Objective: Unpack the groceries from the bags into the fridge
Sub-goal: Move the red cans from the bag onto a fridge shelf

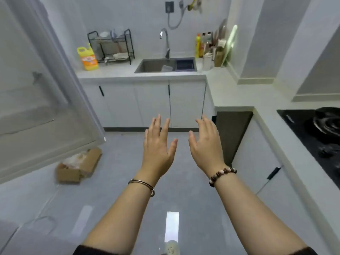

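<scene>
Hands: left hand [158, 144] and right hand [205, 144] are spread wide, holding nothing.
Bag: a thin plastic bag [76, 159] sits in a brown box [69, 174] on the floor, near the fridge door [36, 100].
Feel: probably soft and crinkly; best to lift it from underneath.

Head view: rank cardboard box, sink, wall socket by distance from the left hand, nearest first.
From the left hand:
1. cardboard box, on the floor, lower left.
2. sink, in the counter ahead.
3. wall socket, high on the far wall.

No legible text anywhere; orange label [90, 61] on yellow jug [83, 51] too blurred
</scene>
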